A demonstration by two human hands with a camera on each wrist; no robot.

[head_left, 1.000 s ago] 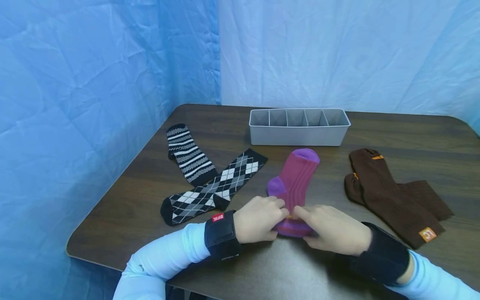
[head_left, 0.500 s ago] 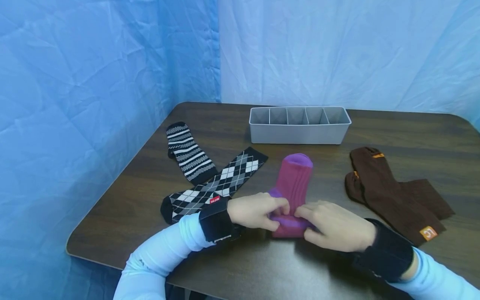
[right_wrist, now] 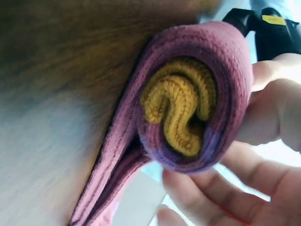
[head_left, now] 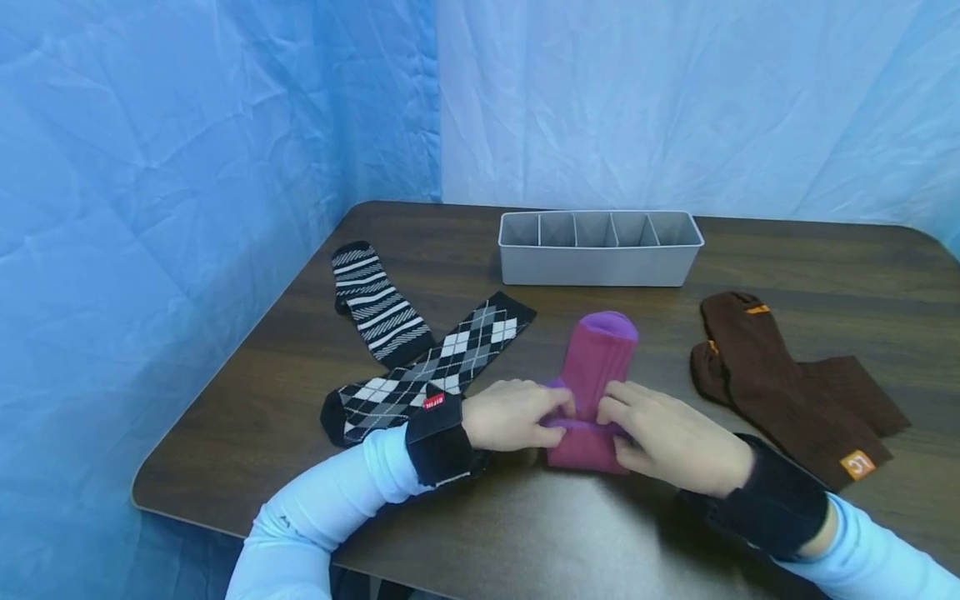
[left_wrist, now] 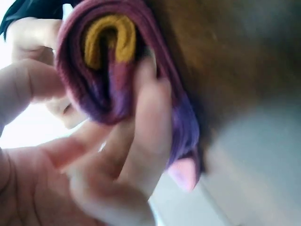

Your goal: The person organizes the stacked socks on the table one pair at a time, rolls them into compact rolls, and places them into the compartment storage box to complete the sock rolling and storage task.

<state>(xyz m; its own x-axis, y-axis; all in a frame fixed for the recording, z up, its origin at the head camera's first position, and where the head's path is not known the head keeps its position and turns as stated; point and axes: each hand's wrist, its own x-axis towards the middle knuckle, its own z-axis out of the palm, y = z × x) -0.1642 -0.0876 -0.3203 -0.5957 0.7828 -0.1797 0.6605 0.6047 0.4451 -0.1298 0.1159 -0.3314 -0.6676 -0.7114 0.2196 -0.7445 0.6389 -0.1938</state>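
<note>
A magenta sock [head_left: 596, 367] with a purple cuff lies partly rolled up on the table, its cuff end pointing away from me. My left hand [head_left: 517, 415] grips the left end of the roll and my right hand [head_left: 670, 435] the right end, thumbs on the near side. From the left wrist, the rolled sock [left_wrist: 70, 61] shows a spiral end with mustard yellow at its core, fingers tucked along it. In the right wrist view the other end of the roll [right_wrist: 235, 70] bulges thick, and a flat layer of sock trails away along the tabletop.
Left of the hands, a black-and-white striped sock [head_left: 382, 308] touches an argyle sock [head_left: 465, 354]. Brown socks [head_left: 780, 383] with orange marks lie crossed at the right. A grey divided box [head_left: 600, 267] stands at the back of the dark wooden table [head_left: 262, 400].
The sock is rolled further toward its cuff, and its purple heel has mostly gone under the roll and left hand. The left hand released briefly, shifted and took hold again; the right stayed close by.
</note>
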